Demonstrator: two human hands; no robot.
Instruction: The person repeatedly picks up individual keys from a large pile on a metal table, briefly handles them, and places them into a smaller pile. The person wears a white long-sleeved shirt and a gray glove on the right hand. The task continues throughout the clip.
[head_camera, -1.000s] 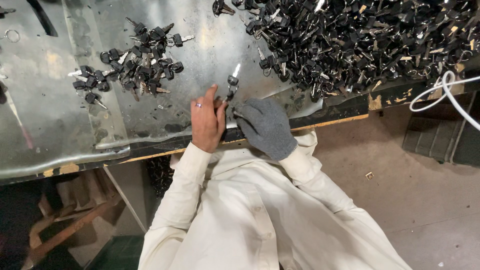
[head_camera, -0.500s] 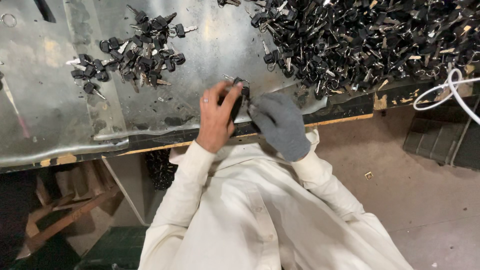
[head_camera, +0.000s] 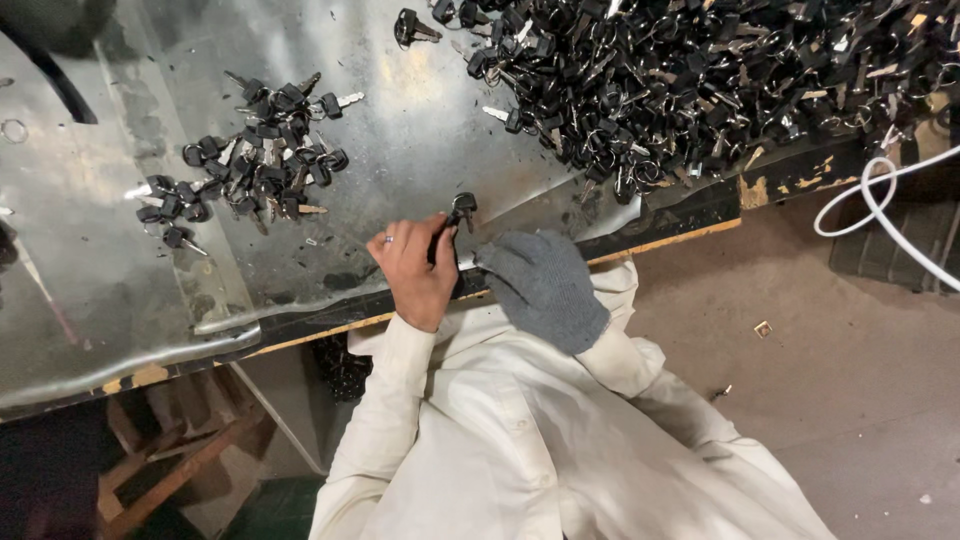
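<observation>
My bare left hand, with a ring on one finger, rests at the near edge of the metal sheet and grips a black-headed key that sticks out past its fingers. My right hand wears a grey knit glove and lies just right of it, fingers curled toward the left hand; what they hold is hidden. A small pile of black-headed keys lies to the far left. A large heap of keys and rings fills the far right.
The metal sheet covers a wooden bench whose edge shows at right. A white cable loops over the floor at right. A wooden frame stands under the bench at left. A dark tool lies at the far left.
The key was held up between both hands with its blade showing. The hands then closed together, and now the gloved hand has drawn slightly right while the left keeps the key.
</observation>
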